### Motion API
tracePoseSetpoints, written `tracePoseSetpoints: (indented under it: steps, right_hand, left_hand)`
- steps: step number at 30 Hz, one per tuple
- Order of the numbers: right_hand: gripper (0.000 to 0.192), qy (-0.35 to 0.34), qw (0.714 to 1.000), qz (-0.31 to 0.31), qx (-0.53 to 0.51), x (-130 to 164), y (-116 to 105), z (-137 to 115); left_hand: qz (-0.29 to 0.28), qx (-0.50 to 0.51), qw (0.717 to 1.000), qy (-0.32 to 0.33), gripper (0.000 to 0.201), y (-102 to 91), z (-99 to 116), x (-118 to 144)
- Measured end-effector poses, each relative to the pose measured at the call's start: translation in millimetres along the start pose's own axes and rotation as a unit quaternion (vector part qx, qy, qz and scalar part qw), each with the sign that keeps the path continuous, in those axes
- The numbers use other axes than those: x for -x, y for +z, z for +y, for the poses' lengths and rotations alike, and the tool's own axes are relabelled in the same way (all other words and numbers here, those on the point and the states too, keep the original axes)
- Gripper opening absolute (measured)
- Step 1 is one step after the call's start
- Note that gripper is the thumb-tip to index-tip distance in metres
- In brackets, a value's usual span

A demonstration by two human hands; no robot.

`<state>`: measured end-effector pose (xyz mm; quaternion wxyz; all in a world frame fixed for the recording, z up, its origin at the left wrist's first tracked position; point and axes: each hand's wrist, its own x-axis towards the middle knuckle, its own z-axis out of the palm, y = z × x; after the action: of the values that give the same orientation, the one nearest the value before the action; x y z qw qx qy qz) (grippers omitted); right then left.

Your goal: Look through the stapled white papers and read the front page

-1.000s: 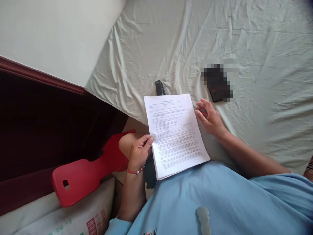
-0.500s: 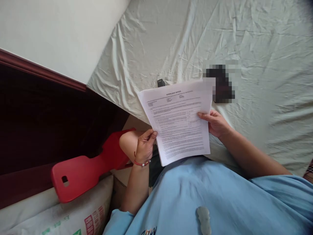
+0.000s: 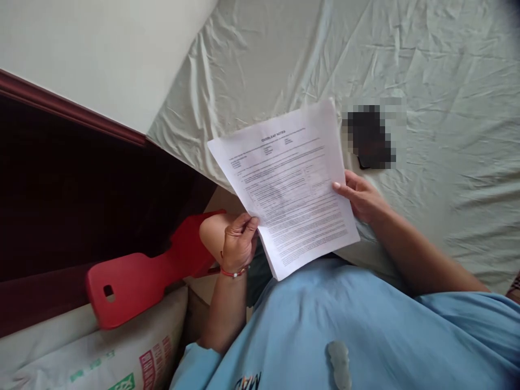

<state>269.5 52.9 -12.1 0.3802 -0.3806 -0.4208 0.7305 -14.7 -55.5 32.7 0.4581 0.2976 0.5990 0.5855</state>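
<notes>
Both hands are holding a printed sheaf of papers (image 3: 288, 179) tilted up above the lap, over the near edge of the bed (image 3: 426, 65). The left hand (image 3: 238, 244) is pinching its lower left edge in a closed grip, while the right hand (image 3: 363, 197) is gripping the right edge, thumb on top. A dark blurred object (image 3: 371, 138) is lying on the sheet just beyond the papers, and a red plastic chair (image 3: 142, 281) is standing to the left.

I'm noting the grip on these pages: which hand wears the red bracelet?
The left hand, pinching the lower left edge of the printed pages, has the red bracelet at its wrist. The right hand, at the right edge, has a bare wrist.
</notes>
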Motion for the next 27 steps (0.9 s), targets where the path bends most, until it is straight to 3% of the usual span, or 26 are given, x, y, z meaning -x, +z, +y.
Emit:
tracePoseSetpoints:
  steps: [4, 8, 10, 14, 18, 23, 27]
  right_hand:
    - [0.048, 0.078, 0.995, -0.044, -0.034, 4.4, -1.9, -4.6]
    - [0.043, 0.107, 0.994, -0.012, -0.028, 7.8, 7.0, 5.3]
    - [0.043, 0.105, 0.994, 0.008, -0.018, 8.3, 12.2, 10.7]
    - [0.044, 0.077, 0.996, 0.032, -0.013, 7.4, 18.3, 13.4]
    - [0.048, 0.061, 0.997, 0.036, -0.027, 5.8, 19.9, 9.2]
    - [0.048, 0.061, 0.998, 0.023, 0.003, 7.3, 16.9, 3.4]
    - [0.045, -0.017, 0.996, 0.04, 0.072, 10.7, 15.7, -18.0]
  left_hand:
    - [0.0, 0.03, 0.998, -0.056, 0.037, 1.9, -7.7, -6.3]
    - [-0.004, 0.046, 0.983, -0.178, 0.042, 6.9, -22.9, -13.7]
    - [-0.005, 0.061, 0.977, -0.204, 0.044, 11.9, -30.6, -12.8]
    - [0.022, 0.066, 0.982, -0.176, 0.053, 23.4, -41.8, -6.2]
    - [0.043, 0.05, 0.991, -0.117, 0.048, 28.4, -46.6, -4.4]
    - [0.022, 0.055, 0.993, -0.106, 0.047, 27.8, -44.3, -8.6]
    - [-0.035, 0.051, 0.997, -0.055, 0.047, 35.7, -24.0, -18.9]
